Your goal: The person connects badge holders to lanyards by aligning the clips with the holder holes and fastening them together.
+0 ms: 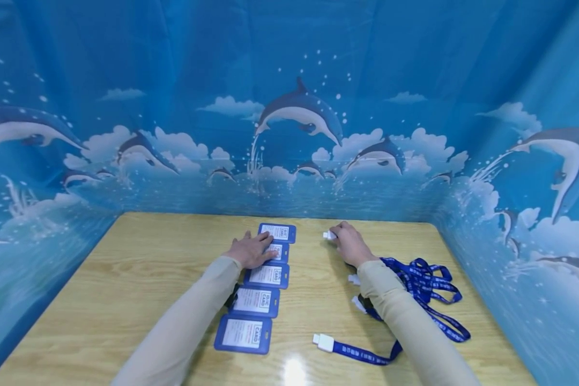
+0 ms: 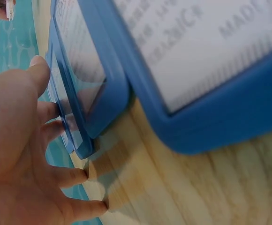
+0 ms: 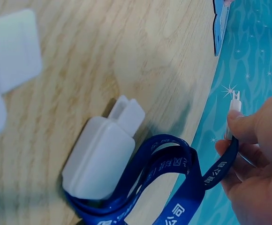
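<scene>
Blue ID card holders with white cards lie in a slanting column on the table, the nearest being a card holder [image 1: 243,333] at the front. My left hand [image 1: 252,251] rests with spread fingers over the far end of that column, touching the farthest card holder [image 1: 281,232] and the one before it. In the left wrist view, some fingertips [image 2: 98,206] press on the wood. Across from it, my right hand [image 1: 351,244] pinches the white clip [image 3: 234,112] of a blue lanyard [image 3: 215,171] between thumb and fingers, raised above the table in the right wrist view.
A tangle of blue lanyards [image 1: 424,279] lies under and beyond the right forearm, with white clips [image 1: 354,279] pointing left. Nearer, another lanyard's white clip [image 1: 324,342] lies apart. A dolphin-printed blue curtain [image 1: 289,107] borders the wooden table [image 1: 125,279] at the back and sides.
</scene>
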`<state>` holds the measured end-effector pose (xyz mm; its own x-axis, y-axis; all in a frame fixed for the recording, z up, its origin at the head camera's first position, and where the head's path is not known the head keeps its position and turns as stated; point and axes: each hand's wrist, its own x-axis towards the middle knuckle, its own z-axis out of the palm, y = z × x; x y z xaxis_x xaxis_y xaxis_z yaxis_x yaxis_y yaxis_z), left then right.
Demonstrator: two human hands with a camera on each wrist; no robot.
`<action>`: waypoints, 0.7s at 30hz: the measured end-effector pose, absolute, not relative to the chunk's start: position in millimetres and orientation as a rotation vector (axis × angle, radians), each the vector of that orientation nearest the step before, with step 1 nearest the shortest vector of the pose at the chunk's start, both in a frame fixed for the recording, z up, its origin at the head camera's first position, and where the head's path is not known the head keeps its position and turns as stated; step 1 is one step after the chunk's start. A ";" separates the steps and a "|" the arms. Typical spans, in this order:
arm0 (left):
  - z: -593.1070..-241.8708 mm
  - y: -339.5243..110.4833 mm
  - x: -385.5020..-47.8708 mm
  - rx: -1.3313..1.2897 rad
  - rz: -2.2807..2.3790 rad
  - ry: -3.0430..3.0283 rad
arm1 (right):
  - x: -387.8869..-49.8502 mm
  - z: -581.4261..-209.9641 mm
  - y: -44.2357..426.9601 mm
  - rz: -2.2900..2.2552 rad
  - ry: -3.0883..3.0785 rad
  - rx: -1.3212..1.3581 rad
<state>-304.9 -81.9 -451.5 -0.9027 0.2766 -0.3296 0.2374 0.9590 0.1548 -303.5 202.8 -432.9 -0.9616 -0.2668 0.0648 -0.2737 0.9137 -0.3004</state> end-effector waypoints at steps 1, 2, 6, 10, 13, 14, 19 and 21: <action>-451.5 -81.8 -305.0 0.373 0.156 2.758 | -303.7 -432.8 202.6 0.481 -3.050 0.434; -451.4 -81.8 -305.2 0.369 0.153 2.757 | -303.7 -432.8 202.5 0.481 -3.047 0.435; -451.8 -81.7 -305.5 0.369 0.154 2.758 | -304.3 -433.4 201.9 0.482 -3.042 0.447; -452.6 -82.1 -305.8 0.375 0.159 2.753 | -304.5 -435.5 200.6 0.482 -3.048 0.444; -452.5 -82.3 -305.9 0.371 0.164 2.750 | -305.2 -436.8 199.9 0.483 -3.056 0.435; -452.3 -82.2 -306.2 0.368 0.163 2.750 | -305.5 -437.0 199.7 0.483 -3.057 0.433; -451.4 -81.7 -308.3 0.362 0.143 2.752 | -307.4 -437.6 199.4 0.482 -3.062 0.441; -451.1 -81.5 -308.9 0.362 0.132 2.752 | -307.8 -437.6 199.1 0.481 -3.068 0.449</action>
<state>-308.9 -81.5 -451.1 -0.9019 0.2667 -0.3398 0.2330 0.9628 0.1370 -307.8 199.1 -437.6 -0.9590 -0.2794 0.0472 -0.2804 0.9119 -0.2995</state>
